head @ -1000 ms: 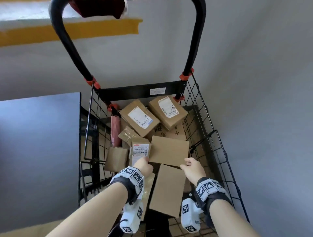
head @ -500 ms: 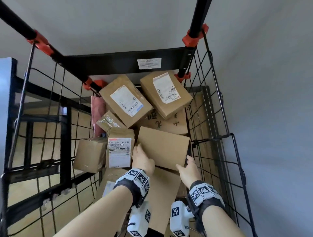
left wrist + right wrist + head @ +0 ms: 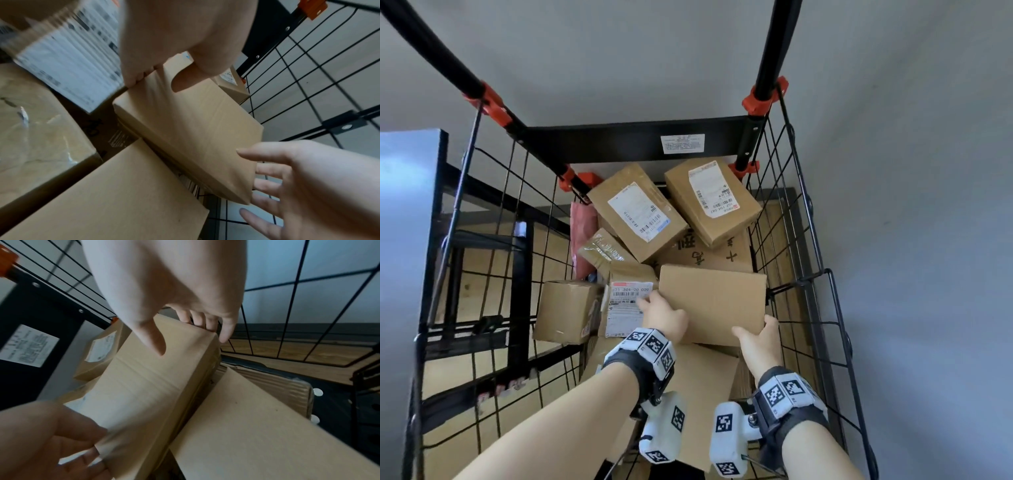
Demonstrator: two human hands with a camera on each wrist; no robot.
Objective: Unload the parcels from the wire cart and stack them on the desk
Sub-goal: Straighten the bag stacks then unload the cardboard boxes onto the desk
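Observation:
A plain brown box (image 3: 712,301) lies flat on top of the pile inside the black wire cart (image 3: 808,274). My left hand (image 3: 661,315) grips its left edge, thumb on the top face and fingers over the side (image 3: 133,79). My right hand (image 3: 756,337) holds the near right corner, with the thumb (image 3: 156,344) on top and the fingers wrapped down the right edge. The box (image 3: 195,129) rests on a larger flat carton (image 3: 705,394). The grey desk (image 3: 404,205) shows at the far left, beyond the cart wall.
Two labelled parcels (image 3: 637,216) (image 3: 709,198) lean at the cart's far end. A small labelled box (image 3: 626,301), a squat box (image 3: 565,311) and a pink packet (image 3: 582,226) sit left of my hands. The cart's handle posts (image 3: 767,51) rise ahead.
My view has dropped closer into the cart. Both hands have slid from the plain box's near edge onto its left and right sides and taken hold.

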